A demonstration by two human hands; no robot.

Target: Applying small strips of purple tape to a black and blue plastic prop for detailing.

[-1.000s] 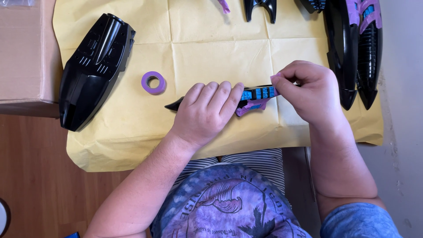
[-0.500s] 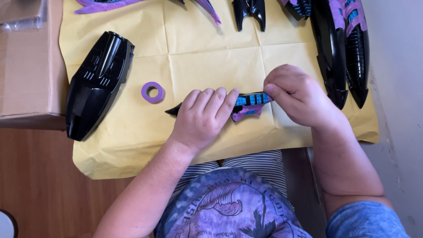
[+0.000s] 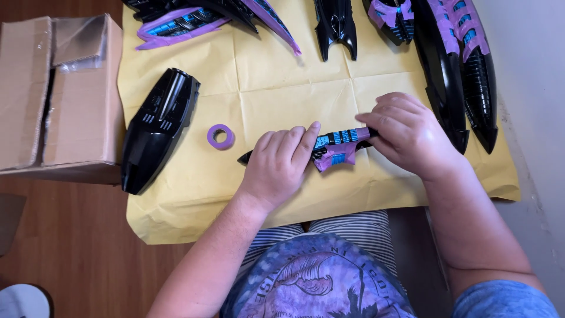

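Black plastic part (image 3: 338, 147), slim and pointed with blue stripes and purple tape on it, lies across the middle of the yellow paper sheet (image 3: 265, 88) that covers our bench. Our left hand (image 3: 282, 162) rests flat on its left half, fingers stretched out and pressing it down, so that only the dark tip shows past the wrist side. Our right hand (image 3: 406, 132) is curled over the right end of the part, fingertips pinched on it where the purple tape sits. Both hands touch the part; neither lifts it off the paper.

Just left of the left hand lies a small purple tape roll (image 3: 220, 136), flat on the sheet and apart from the fingers. Further left, a large glossy black shell (image 3: 156, 129) lies slanted near the sheet's edge. Beside that stands an open cardboard box (image 3: 59, 94) on the wooden floor (image 3: 70, 247). Along the top edge of the sheet we see more black pieces with purple and blue masking (image 3: 194, 20), and to the right two long black pointed panels (image 3: 465, 70), also partly taped in purple, just beyond the right hand.
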